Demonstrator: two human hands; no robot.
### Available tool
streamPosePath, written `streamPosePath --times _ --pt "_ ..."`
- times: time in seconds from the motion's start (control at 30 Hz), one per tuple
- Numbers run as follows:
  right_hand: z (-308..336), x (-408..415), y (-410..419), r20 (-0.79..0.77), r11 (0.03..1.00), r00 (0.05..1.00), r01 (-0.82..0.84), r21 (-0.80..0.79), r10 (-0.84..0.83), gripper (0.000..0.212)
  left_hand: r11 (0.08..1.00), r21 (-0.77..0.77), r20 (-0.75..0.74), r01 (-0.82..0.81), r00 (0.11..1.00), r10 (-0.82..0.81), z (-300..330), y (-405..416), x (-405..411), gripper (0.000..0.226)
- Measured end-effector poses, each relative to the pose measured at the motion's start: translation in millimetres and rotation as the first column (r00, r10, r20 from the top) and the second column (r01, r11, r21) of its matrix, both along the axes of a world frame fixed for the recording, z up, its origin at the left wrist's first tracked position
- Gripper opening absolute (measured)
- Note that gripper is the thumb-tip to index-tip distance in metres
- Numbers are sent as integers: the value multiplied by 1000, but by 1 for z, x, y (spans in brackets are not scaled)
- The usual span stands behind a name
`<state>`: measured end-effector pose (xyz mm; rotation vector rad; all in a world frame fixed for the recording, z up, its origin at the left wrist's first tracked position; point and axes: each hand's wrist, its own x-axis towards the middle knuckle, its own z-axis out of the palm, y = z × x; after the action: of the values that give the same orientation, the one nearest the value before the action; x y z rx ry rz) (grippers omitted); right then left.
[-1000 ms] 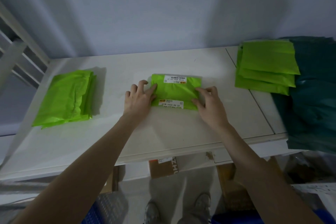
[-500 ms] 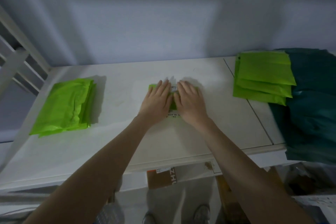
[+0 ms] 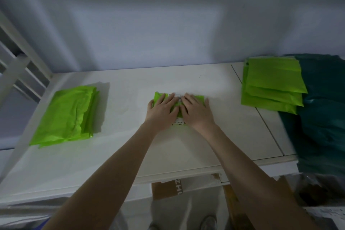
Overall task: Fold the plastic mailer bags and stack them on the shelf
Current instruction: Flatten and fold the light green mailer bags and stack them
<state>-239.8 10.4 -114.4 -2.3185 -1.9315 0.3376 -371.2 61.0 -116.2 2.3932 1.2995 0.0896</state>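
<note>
Since a second ago both hands have slid inward; left hand (image 3: 162, 110) and right hand (image 3: 196, 111) press flat-fingered on the folded mailer (image 3: 198, 98) at frame centre, gripping nothing. Creasing step; next, probably lifting it to the stack (image 3: 65, 115) at left.

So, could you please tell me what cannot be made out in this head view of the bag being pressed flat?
- Folded mailer bag: mostly hidden under the left hand and right hand.
- White label: print too small and partly covered.
- Left stack: bag count unclear, edges merge.
- Dark teal pile: cut off by the right edge.
- Cardboard box: mostly hidden by the shelf.
</note>
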Motion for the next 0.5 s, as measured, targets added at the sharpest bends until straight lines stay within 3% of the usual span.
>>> streamPosePath --times 0.13,0.27,0.33,0.43,0.47,0.5 --pt "2 7 5 15 1000 1000 -15 -15 15 49 990 -116 93 -78 992 89 3 4 3 52" --pt "8 15 7 49 999 998 -37 -5 38 50 976 -109 172 -186 964 203 9 2 1 60" --pt "10 16 7 52 998 997 -51 -32 52 51 956 -228 240 -184 941 238 13 3 0 58" --pt "9 9 2 91 998 995 -46 40 42 50 866 -479 520 -146 747 414 18 3 -16 51" --pt "8 4 -3 99 993 995 -39 111 28 49 876 -459 573 -147 705 419 19 2 -26 49" --pt "7 -2 -8 96 982 995 -32 187 14 49 916 -362 584 -173 724 368 19 0 -37 47"
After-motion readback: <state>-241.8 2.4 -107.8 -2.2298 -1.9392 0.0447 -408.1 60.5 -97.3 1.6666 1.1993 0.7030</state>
